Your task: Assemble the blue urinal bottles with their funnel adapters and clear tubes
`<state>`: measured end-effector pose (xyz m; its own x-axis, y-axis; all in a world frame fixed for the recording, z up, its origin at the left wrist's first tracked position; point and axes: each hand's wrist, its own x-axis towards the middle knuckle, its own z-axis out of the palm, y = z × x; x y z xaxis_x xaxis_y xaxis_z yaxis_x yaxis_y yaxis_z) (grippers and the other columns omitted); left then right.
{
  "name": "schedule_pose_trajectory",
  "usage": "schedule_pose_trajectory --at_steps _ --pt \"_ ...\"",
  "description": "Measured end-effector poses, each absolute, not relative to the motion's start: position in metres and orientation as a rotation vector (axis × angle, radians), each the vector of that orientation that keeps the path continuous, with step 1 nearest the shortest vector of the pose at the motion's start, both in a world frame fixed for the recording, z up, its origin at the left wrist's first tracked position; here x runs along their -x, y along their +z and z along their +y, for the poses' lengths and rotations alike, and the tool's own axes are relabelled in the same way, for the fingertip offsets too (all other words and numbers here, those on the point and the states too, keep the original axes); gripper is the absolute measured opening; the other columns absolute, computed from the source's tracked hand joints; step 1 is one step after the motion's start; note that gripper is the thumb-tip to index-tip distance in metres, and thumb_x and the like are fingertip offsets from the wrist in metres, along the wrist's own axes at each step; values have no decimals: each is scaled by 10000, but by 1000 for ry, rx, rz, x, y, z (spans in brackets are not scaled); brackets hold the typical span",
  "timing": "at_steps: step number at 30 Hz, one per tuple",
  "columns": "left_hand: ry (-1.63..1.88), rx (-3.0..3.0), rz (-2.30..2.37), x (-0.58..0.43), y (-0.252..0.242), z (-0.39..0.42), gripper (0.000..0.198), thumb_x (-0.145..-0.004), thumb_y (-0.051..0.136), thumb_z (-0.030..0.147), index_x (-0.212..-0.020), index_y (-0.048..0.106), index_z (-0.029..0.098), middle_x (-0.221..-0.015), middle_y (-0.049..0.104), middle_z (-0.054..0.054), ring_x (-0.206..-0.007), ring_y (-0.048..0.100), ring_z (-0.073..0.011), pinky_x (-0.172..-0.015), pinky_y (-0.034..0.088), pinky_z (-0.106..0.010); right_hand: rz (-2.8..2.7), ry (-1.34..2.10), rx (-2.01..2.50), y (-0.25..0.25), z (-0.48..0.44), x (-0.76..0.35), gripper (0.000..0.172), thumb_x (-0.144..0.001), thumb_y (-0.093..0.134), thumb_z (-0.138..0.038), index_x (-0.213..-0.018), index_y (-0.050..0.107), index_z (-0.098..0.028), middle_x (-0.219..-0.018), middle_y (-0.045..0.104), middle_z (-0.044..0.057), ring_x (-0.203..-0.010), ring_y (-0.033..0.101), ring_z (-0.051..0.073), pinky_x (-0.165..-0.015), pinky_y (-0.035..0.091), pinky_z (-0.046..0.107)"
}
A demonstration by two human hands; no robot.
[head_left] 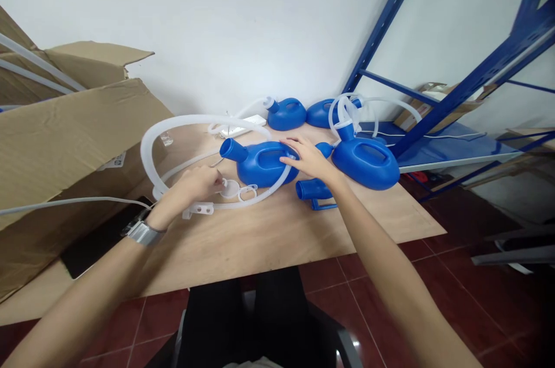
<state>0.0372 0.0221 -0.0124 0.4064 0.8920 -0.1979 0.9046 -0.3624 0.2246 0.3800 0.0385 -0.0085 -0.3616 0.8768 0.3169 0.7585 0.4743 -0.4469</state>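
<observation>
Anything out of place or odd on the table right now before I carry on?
Nothing spilled or broken. One loose blue spout lies on its side on the table, detached from any jug. The white hose loops untidily around the blue jug under the right hand; the left hand pinches its white cap.

bare tabletop (269,240) near, cardboard box (65,142) left

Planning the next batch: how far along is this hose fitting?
Looks done: the right blue bottle has its hose attached. In hand: the right hand steadies the middle bottle; the left hand holds a white cap. Left: a loose blue spout.
</observation>
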Motion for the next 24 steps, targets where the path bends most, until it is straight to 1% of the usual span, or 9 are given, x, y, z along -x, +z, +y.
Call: schedule_pose_trajectory --at_steps 4,6,9,12,15,18,20,22,24 --pt "-121 -2408 1654 -41 13 5 489 -928 509 568 -1201 779 265 -1198 794 -131 -1079 724 -375 -787 517 -405 -2102 418 1450 -40 23 -405 646 -1011 538 -483 -1625 458 -300 -1556 552 118 -1486 505 334 -1269 381 530" --pt "2 -2394 1671 -38 30 -12 551 -928 497 634 -1225 764 255 -1212 794 -133 -1072 731 -378 -821 537 -422 -2105 436 1455 -51 19 -412 671 -1005 520 -427 -1652 407 -291 -1600 501 130 -1519 466 333 -1290 346 543" --pt "439 -2330 1600 -32 53 -45 594 -928 459 715 -1126 780 256 -1174 807 -121 -1023 744 -366 -873 572 -463 -2164 456 1410 -57 18 -414 751 -969 580 -422 -1674 359 -292 -1674 410 130 -1565 401 338 -1311 305 545" --pt "826 -2089 1566 -23 66 -73 506 -869 605 741 -1106 767 324 -1107 818 -58 -981 755 -330 -902 609 -473 -2204 477 1337 -52 21 -408 883 -945 644 -468 -1714 228 -340 -1733 342 99 -1600 344 340 -1313 297 556" --pt "923 -1835 1331 -10 65 -81 475 -784 753 726 -1120 768 391 -1029 807 -43 -945 751 -306 -908 623 -492 -2187 441 1325 -47 28 -397 1013 -908 710 -514 -1729 140 -350 -1768 277 94 -1632 274 351 -1315 278 574" --pt "822 -1587 1040 5 58 -73 682 -652 749 892 -1104 795 383 -1019 801 -82 -896 737 -319 -821 631 -500 -2181 351 1316 -43 36 -384 1070 -852 780 -583 -1721 219 -307 -1765 283 120 -1647 221 376 -1328 226 584" --pt "787 -1437 980 10 55 -67 871 -579 575 1057 -1018 816 345 -974 802 -106 -852 726 -335 -727 628 -487 -2160 337 1318 -38 43 -374 1053 -843 781 -630 -1704 288 -278 -1748 324 140 -1640 238 391 -1325 209 601" --pt "785 -1319 1026 8 54 -62 919 -634 417 1089 -925 815 313 -897 792 -114 -809 719 -330 -676 620 -473 -2113 385 1306 -33 52 -364 983 -870 752 -633 -1683 340 -265 -1699 418 151 -1590 354 385 -1303 267 591" --pt "798 -1240 1106 3 54 -59 851 -775 352 1009 -870 797 291 -853 777 -112 -779 715 -308 -675 623 -468 -2064 470 1273 -29 60 -354 861 -908 723 -580 -1645 416 -257 -1596 553 146 -1481 509 358 -1258 366 548"
